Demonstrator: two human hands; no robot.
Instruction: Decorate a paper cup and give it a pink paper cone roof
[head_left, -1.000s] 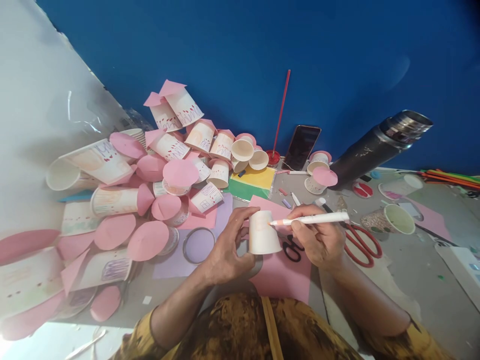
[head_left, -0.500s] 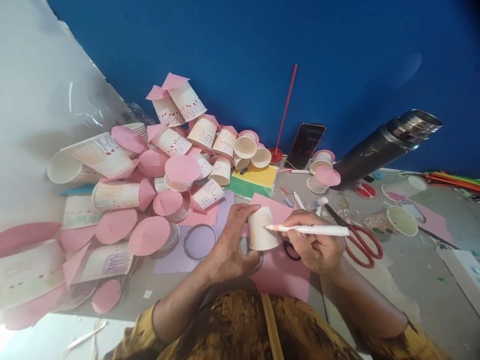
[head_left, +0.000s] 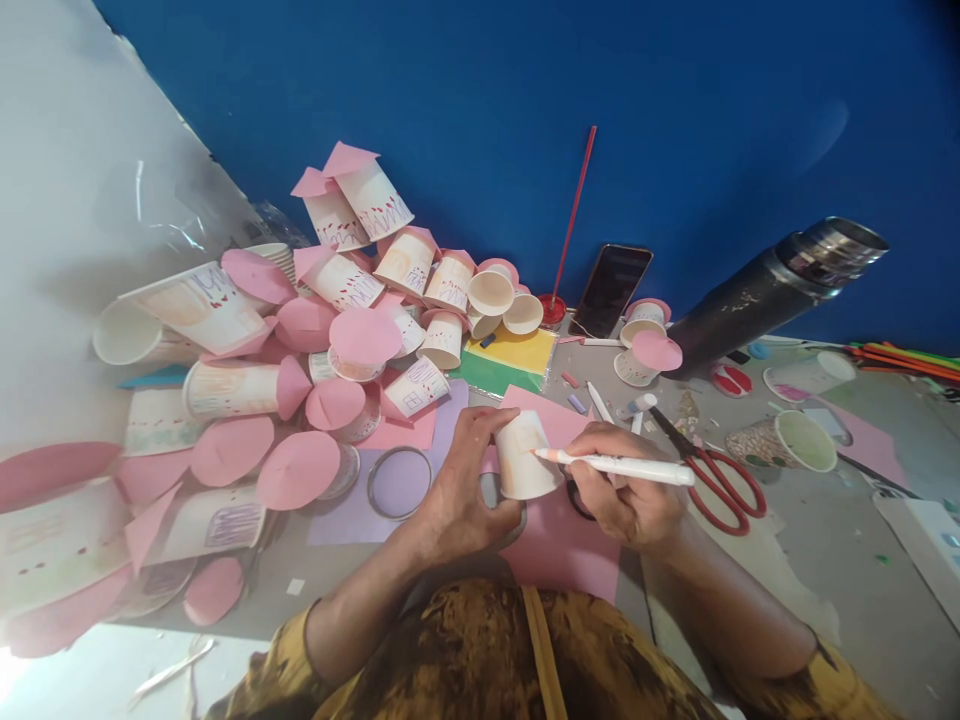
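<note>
My left hand (head_left: 457, 490) is closed around a small white paper cup (head_left: 525, 458), held upside down over a pink paper sheet (head_left: 562, 540). My right hand (head_left: 626, 490) grips a white marker (head_left: 619, 464) with a pale orange tip that touches the cup's side. Faint orange colouring shows on the cup wall. Red-handled scissors (head_left: 720, 475) lie just right of my right hand, and a small black pair of scissors (head_left: 577, 497) sits partly under it.
A big heap of decorated cups with pink paper tops (head_left: 300, 370) fills the left. A phone (head_left: 609, 290) leans on the blue wall beside a red stick (head_left: 574, 215). A dark flask (head_left: 772, 290), loose cups (head_left: 787, 440) and coloured sticks (head_left: 907, 358) lie right.
The marker tip has shifted slightly across the cup's side, and my left hand has turned the cup a little. The view has moved up a bit.
</note>
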